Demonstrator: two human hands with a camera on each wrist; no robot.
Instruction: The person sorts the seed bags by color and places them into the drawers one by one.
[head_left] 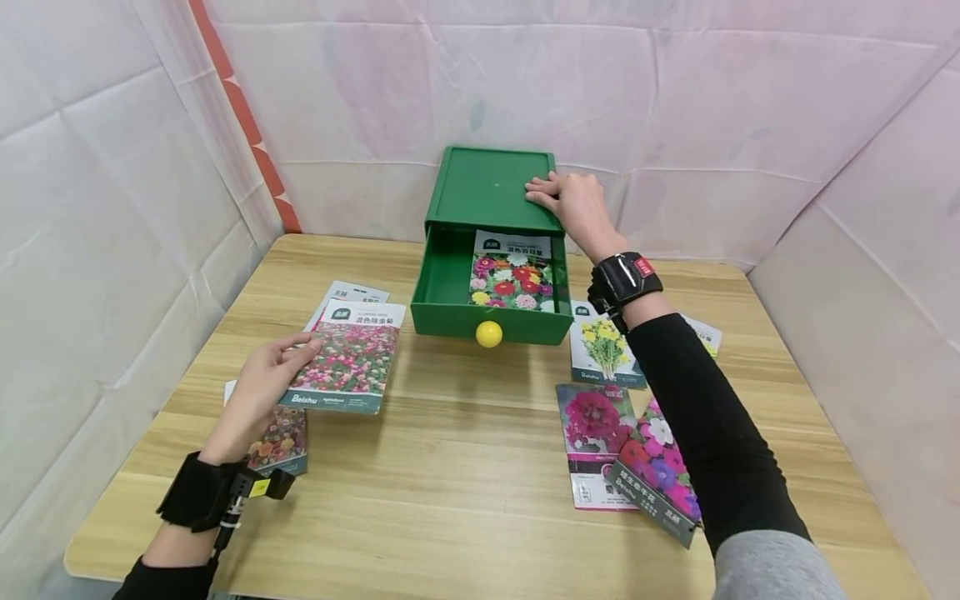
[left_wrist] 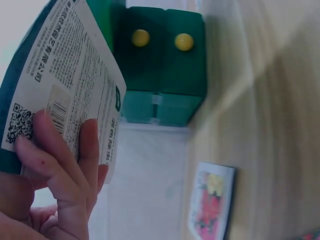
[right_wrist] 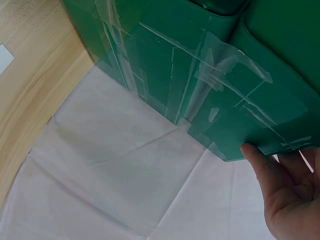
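A: Status of the hands?

B: Left hand (head_left: 258,385) pinches a seed packet (head_left: 351,356) near the table's (head_left: 465,492) left edge, lifted clear of the other packets (head_left: 279,440). Right hand (head_left: 564,202) lies flat, fingers straight, on the green drawer box (head_left: 480,190) at the far edge, likely steadying it.

A: The drawer?

B: The drawer (head_left: 442,287) is pulled open, and one packet (head_left: 512,271) lies inside.

Makeshift recording booth, white padded sheet walls (head_left: 112,208), wood-look table (head_left: 465,467)
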